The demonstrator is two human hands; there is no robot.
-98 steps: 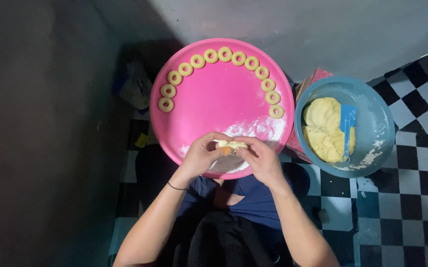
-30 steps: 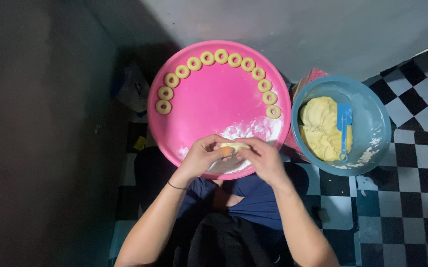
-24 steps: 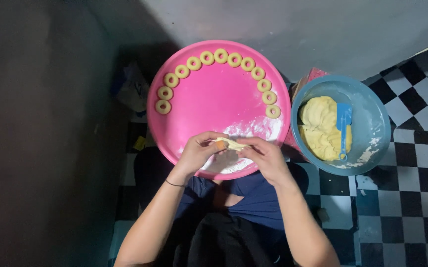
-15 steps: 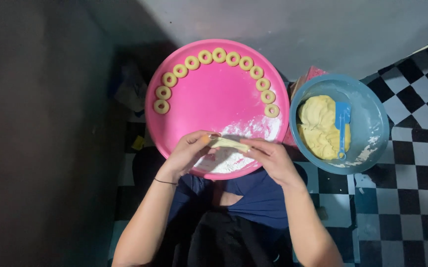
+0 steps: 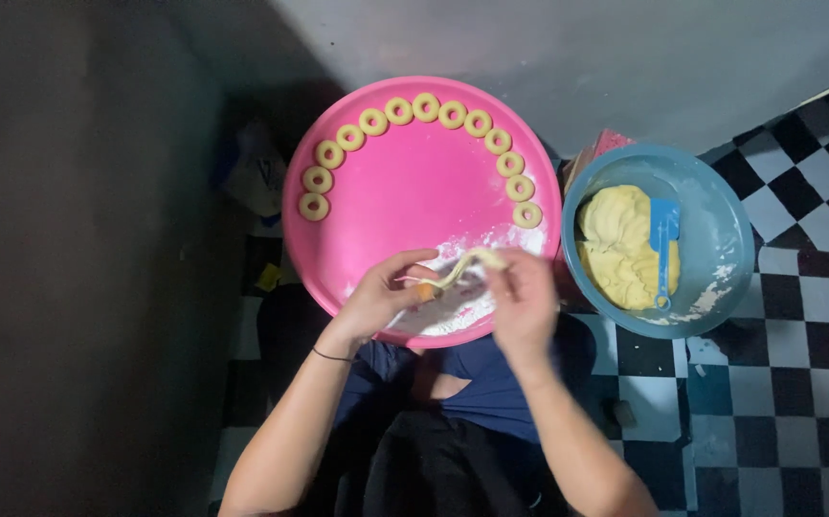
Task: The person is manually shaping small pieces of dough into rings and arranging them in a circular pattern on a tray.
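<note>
Head view: a thin pale dough strip is stretched between both hands, above the near rim of the round pink tray. Its near-left end is pinched by the left hand, thumb and fingertips closed on it; its far-right end is gripped by the right hand, fingers curled shut around it. Both forearms are angled in from the near edge, wrists bent, a thin dark band worn on the left wrist. White flour is spread under the hands. Eleven dough rings are arranged in an arc along the far rim. To the right, a blue bowl is set on the checkered floor, with yellow dough and a blue spatula inside. A pink packet is seen behind the bowl, partly hidden.
</note>
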